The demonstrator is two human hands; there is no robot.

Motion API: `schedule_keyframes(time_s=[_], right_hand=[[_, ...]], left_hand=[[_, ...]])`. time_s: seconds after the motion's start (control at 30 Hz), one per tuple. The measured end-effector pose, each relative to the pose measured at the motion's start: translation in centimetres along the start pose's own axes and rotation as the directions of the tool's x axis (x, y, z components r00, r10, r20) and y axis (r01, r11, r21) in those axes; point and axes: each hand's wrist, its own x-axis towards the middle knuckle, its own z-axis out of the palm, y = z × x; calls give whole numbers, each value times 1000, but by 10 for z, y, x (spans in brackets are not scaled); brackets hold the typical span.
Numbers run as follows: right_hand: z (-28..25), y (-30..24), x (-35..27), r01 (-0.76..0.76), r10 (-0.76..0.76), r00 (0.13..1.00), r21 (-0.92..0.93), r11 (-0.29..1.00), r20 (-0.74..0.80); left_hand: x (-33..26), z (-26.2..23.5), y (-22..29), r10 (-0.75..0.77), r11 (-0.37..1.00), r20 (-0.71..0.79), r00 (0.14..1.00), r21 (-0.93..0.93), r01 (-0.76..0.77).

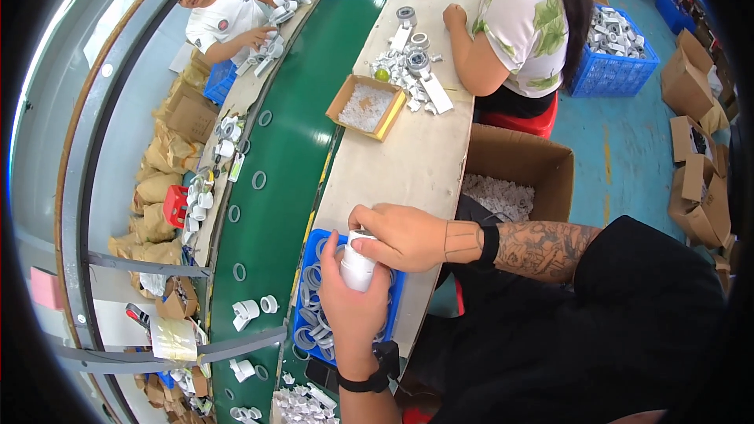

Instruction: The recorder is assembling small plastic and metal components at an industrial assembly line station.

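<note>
My left hand (352, 312) is wrapped round a white cylindrical plastic part (358, 273) from below. My right hand (407, 234) grips the upper end of the same part, its thumb and fingers pressed about the top. Both hands are over a blue tray (398, 298) at the edge of the bench. Several grey rings (309, 316) lie in the tray, partly hidden by my left hand and wrist.
A green conveyor belt (294, 157) beside the bench (361, 180) carries loose rings and white parts (246, 313). A small carton (366, 107) holds small translucent pieces. A co-worker (518, 31) sits at the right; another person (229, 20) works across the belt.
</note>
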Motion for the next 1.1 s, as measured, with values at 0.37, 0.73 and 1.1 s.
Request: schedule_keyframes(time_s=[0.37, 0.73, 1.1], right_hand=[[28, -29, 42, -138, 76, 972, -276, 951, -224], [7, -42, 72, -181, 97, 960, -321, 930, -262], [16, -20, 80, -3, -30, 995, -326, 945, -95]], left_hand=[[33, 14, -49, 234, 965, -90, 968, 143, -220], [59, 25, -36, 365, 793, -251, 896, 589, -158], [65, 21, -61, 385, 848, -164, 908, 451, -279]])
